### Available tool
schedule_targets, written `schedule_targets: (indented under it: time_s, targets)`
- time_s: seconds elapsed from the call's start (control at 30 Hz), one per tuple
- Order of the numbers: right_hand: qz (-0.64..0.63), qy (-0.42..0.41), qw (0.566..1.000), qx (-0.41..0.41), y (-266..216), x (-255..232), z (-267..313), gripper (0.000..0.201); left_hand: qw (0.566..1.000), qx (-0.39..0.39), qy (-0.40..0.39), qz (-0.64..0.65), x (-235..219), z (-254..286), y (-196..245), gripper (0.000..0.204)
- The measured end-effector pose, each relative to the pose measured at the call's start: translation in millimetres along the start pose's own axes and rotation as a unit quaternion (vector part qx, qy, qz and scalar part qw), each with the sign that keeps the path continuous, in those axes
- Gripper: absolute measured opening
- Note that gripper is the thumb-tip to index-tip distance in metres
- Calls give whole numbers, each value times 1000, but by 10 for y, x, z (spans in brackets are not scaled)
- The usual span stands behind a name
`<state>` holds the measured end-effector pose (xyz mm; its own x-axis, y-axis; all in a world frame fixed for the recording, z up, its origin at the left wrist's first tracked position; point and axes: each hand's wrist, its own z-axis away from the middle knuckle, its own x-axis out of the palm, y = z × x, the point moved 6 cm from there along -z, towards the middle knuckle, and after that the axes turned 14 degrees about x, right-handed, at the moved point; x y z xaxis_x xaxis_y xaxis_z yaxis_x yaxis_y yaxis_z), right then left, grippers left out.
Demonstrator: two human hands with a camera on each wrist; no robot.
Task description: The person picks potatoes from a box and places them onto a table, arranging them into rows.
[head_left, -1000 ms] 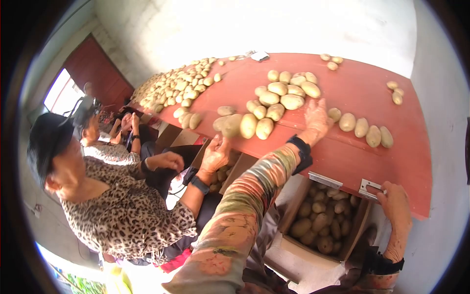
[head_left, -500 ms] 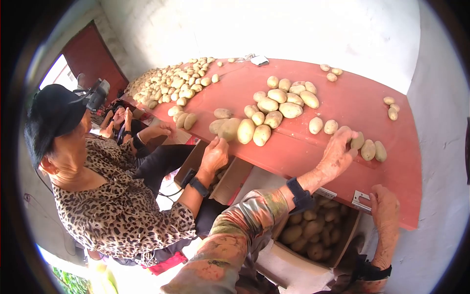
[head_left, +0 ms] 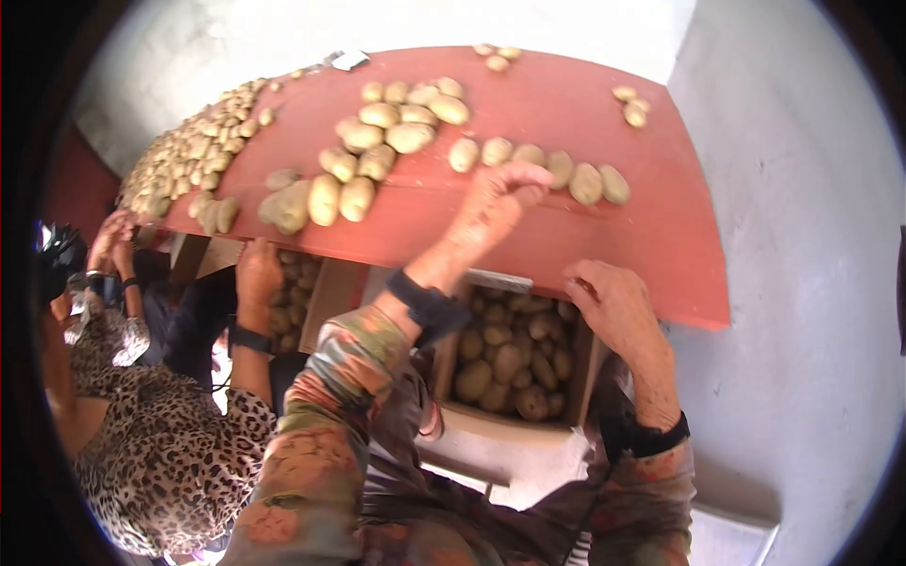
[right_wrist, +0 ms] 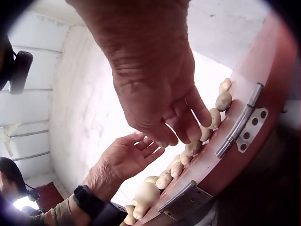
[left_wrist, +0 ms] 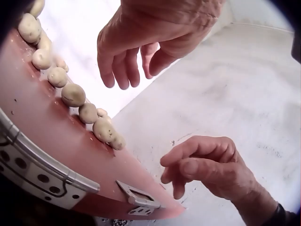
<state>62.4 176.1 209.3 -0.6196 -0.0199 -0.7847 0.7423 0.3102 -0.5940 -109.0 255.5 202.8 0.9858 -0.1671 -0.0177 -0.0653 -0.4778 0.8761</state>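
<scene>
In the head view my left hand [head_left: 495, 203] is above the red table [head_left: 415, 243], just in front of a row of several potatoes [head_left: 586, 184]. Its fingers are loosely bent with nothing in them, as the left wrist view also shows. My right hand [head_left: 618, 307] hovers by the table's front edge, right of the open box of potatoes [head_left: 508, 361], fingers loosely bent and empty. Behind and left of my left hand lies a cluster of larger potatoes [head_left: 410, 138]. In the right wrist view both hands appear apart, above the row.
A big heap of small potatoes [head_left: 189, 156] covers the table's left end. Two small groups [head_left: 635, 115] lie toward the back and right. On the left sits a person in a leopard-print top [head_left: 160, 453], a hand at the table edge, beside another box [head_left: 330, 302]. A wall stands right.
The head view has swung right and down. My left hand has drawn back from over the row, which holds more potatoes than a second ago. My right hand has come off the metal fitting.
</scene>
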Motion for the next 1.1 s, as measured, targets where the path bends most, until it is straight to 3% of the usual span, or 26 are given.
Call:
schedule_targets:
  time_s: [0.1,0.17,0.3,0.47,0.57,0.83,0.9,1.03,1.1]
  targets:
    - [-7,-40,999,6,22,41,38,11,1000,-16,-14,-10,52,123,143,15]
    - [-6,-53,998,31,53,46,63,12,995,-28,-24,-96,73,271,279,15]
    - [-5,-66,997,41,105,70,97,15,994,-105,-15,41,216,658,827,18]
    - [14,-77,997,26,168,223,115,15,986,-109,-12,127,502,910,1361,17]
    - [10,-94,995,30,130,217,167,15,990,-84,-48,101,535,787,1192,17]
    - [114,-196,970,90,310,526,269,18,997,-19,53,46,224,297,376,19]
    - [162,-266,946,96,464,731,339,19,998,29,42,21,185,293,300,19]
    - [243,-319,910,106,975,1193,522,23,998,32,49,-20,26,289,88,19]
    - [281,-385,865,153,1246,1448,721,25,996,40,78,-21,-83,221,72,19]
